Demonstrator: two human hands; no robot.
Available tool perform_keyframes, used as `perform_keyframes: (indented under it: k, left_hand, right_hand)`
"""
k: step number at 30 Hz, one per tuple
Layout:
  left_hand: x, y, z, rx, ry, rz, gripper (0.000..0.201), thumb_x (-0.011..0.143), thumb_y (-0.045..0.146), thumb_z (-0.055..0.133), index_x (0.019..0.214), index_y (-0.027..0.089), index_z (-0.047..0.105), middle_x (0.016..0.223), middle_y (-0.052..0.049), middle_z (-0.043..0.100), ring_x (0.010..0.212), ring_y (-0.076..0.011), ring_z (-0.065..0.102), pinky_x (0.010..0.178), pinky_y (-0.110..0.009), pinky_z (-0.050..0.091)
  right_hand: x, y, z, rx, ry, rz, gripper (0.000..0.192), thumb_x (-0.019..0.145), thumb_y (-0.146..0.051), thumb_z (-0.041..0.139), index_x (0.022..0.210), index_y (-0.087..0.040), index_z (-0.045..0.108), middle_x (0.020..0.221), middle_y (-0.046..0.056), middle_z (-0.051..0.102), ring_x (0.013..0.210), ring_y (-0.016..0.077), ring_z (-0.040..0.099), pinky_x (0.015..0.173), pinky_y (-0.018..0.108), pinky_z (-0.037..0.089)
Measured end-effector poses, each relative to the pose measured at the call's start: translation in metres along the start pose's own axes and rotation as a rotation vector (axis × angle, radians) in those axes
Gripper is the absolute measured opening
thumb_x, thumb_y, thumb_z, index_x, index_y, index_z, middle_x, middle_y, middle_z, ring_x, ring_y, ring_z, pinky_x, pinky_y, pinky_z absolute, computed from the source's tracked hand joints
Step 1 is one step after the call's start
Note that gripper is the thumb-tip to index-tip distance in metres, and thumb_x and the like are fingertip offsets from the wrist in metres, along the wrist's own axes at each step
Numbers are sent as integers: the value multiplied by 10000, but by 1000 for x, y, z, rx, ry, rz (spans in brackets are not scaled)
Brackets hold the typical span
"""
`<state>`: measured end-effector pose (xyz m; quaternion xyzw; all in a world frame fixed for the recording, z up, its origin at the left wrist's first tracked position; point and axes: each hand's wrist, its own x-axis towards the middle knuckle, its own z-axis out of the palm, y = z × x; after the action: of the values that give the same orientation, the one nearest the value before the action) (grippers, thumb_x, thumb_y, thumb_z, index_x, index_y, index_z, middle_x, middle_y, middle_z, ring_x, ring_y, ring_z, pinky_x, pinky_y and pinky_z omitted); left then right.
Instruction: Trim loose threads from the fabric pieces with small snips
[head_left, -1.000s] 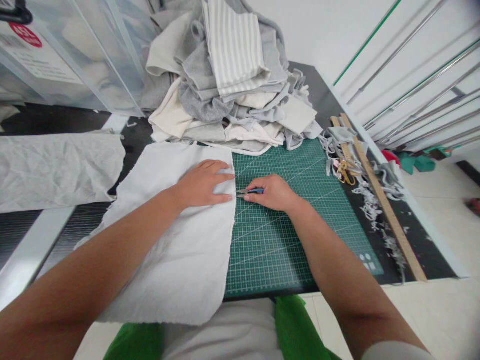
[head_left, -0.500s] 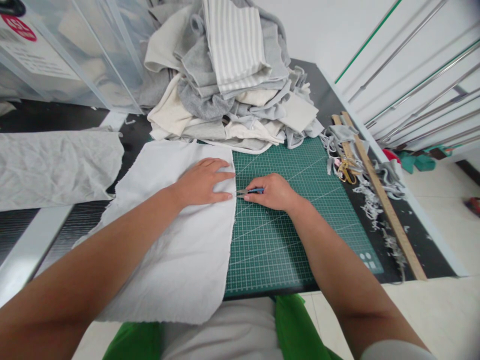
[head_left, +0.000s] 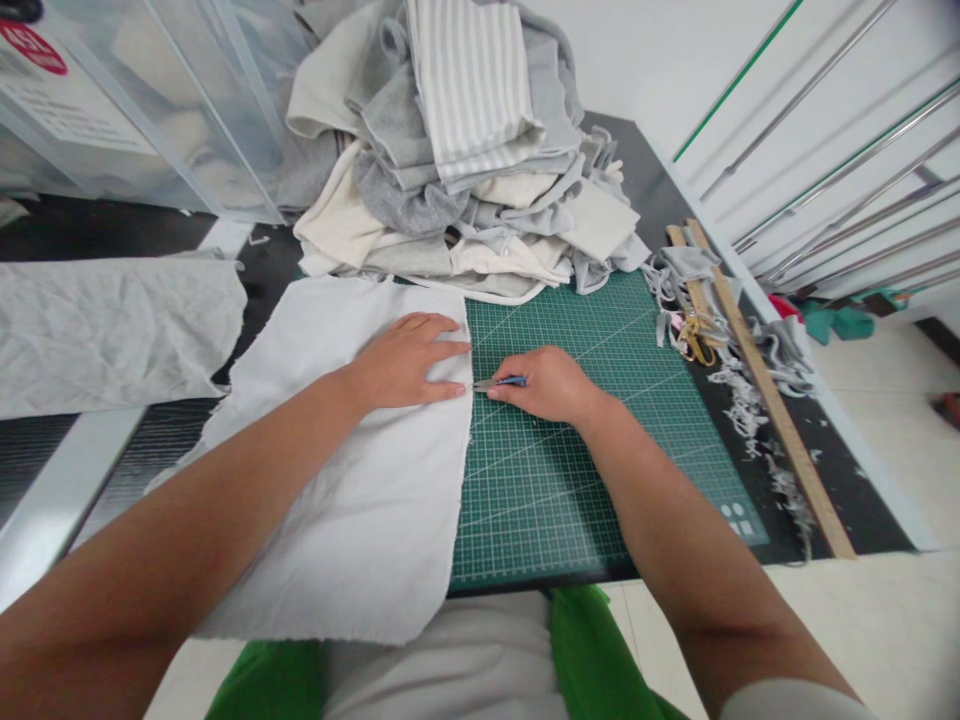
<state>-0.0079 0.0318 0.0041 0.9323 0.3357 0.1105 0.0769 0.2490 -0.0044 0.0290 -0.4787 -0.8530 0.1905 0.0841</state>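
Pressing flat on the big white sheet of cloth [head_left: 352,470], the left hand [head_left: 409,360] has its fingers spread out wide and holds nothing; it only pushes the cloth down. The right hand [head_left: 544,383] is closed around the small blue-handled snips [head_left: 499,383]. The shiny tips of the snips point at the right edge of the cloth, just beside the left fingertips.

The white cloth lies on the left part of the green cutting mat with white grid lines [head_left: 600,450]. Its near end hangs over the front edge of the dark worktop [head_left: 840,470]. The cloth looks thin, soft and light, so it would likely slide or bunch up if nobody held it. A flat palm close to the edge seems the best way to keep it in place. The snips look small and hard, and they fit inside a pinch of thumb and fingers.

Behind the mat sits a tall heap of folded grey, cream and striped cloths [head_left: 465,150], touching the far edge of the mat and the white cloth. To the right of the mat lie a long wooden ruler [head_left: 765,390], gold-handled scissors [head_left: 697,340] and grey fabric scraps [head_left: 750,400]. To the left of the mat is another crumpled pale grey cloth [head_left: 105,330], and behind that stand clear plastic boxes [head_left: 135,110]. Nothing lies on the open green part of the mat near the snips.
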Motion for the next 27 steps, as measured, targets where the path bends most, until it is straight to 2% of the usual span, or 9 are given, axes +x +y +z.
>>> perform_keyframes:
  k: [9, 17, 21, 27]
  left_hand:
    - [0, 0, 1, 7, -8, 3, 620, 886, 633, 618, 1370, 246, 623, 1489, -109, 508, 1380, -314, 457, 1175, -472, 350]
    - [1, 0, 0, -7, -5, 3, 629, 885, 640, 611, 1371, 241, 625, 1484, -110, 510, 1375, -319, 459, 1177, -469, 350]
    - [1, -1, 1, -3, -6, -2, 624, 880, 636, 616, 1375, 257, 619, 1490, -100, 505, 1376, -307, 458, 1179, -463, 349]
    - [1, -1, 1, 2, -8, -4, 627, 881, 639, 610, 1380, 261, 617, 1490, -102, 505, 1379, -302, 457, 1184, -459, 347]
  right_hand:
    - [0, -4, -2, -150, -20, -40, 256, 931, -461, 639, 921, -250, 784, 800, 2, 774, 743, 177, 666, 661, 281, 381]
    - [-1, -6, -5, -195, -38, -54, 264, 945, -458, 618, 941, -258, 790, 810, 10, 779, 774, 196, 684, 670, 293, 387]
    - [-1, -4, -4, -123, -22, -47, 252, 941, -446, 629, 946, -258, 797, 842, 13, 790, 797, 195, 694, 708, 295, 422]
    - [-2, 5, -5, 76, 68, 53, 204, 900, -417, 686, 934, -249, 797, 846, 3, 791, 756, 167, 696, 706, 276, 445]
